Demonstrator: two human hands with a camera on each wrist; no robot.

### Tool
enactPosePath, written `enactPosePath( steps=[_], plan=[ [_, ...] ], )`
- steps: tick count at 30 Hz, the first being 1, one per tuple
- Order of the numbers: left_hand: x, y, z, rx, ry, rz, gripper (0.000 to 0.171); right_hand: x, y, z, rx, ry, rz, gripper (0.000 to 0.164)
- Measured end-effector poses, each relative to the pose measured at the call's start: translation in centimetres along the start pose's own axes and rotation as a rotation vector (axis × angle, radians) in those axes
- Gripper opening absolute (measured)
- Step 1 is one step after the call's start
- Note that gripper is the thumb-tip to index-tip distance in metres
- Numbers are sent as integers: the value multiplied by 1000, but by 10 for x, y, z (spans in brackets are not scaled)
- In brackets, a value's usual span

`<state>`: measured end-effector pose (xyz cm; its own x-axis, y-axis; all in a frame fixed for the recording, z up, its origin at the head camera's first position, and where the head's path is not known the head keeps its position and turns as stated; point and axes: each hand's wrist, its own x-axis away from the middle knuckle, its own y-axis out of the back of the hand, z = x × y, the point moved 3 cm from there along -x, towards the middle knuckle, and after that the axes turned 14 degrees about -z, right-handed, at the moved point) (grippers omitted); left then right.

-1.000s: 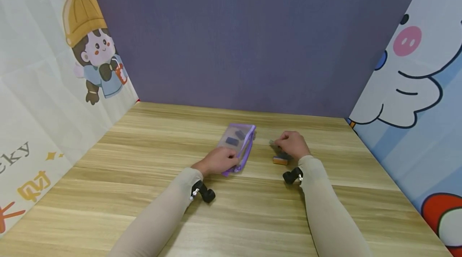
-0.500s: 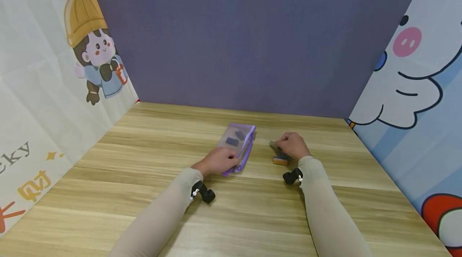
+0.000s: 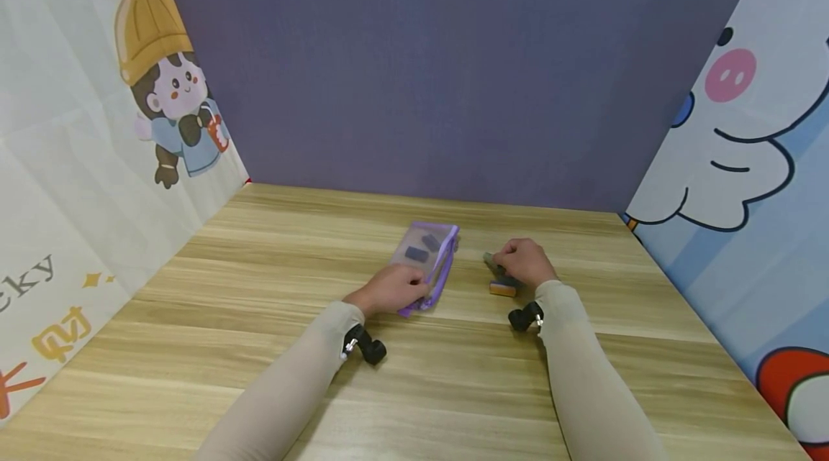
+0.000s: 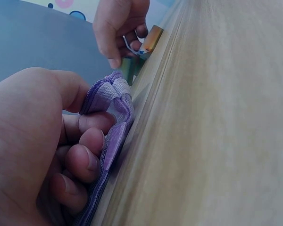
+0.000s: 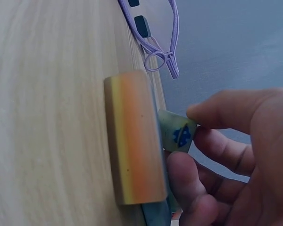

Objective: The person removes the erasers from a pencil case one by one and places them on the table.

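A purple-edged mesh zip pouch (image 3: 404, 239) lies on the table with its zip side gaping. My left hand (image 3: 391, 288) holds the pouch's near edge by the zip, thumb and fingers bent around it. Through the mesh, two dark blocks (image 3: 417, 254) show inside. To the right, my right hand (image 3: 527, 261) pinches a green eraser (image 5: 179, 132) with a blue planet print, close to the tabletop. Beside that hand lies an orange-and-yellow striped eraser (image 5: 139, 136). A dark bluish block (image 5: 155, 214) is partly hidden behind the striped one.
The wood-grain table (image 3: 311, 245) ends at a grey-purple panel (image 3: 427, 72) at the back. Cartoon-printed sheets stand along the left and right sides. A loop of cord (image 5: 158, 61) hangs from the pouch's zip end.
My right hand has shifted very slightly toward me, with the green eraser in its fingers. The left hand and the pouch stay in place.
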<state>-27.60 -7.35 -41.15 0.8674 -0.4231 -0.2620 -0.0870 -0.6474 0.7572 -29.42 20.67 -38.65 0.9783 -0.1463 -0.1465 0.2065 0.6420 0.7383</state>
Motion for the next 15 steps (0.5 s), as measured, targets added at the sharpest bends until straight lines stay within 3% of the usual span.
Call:
enactPosePath(
  steps=[15],
  plan=[
    [-2,-1,0,-9,-10,1,35,0,0,0,23,0,13,23]
  ],
)
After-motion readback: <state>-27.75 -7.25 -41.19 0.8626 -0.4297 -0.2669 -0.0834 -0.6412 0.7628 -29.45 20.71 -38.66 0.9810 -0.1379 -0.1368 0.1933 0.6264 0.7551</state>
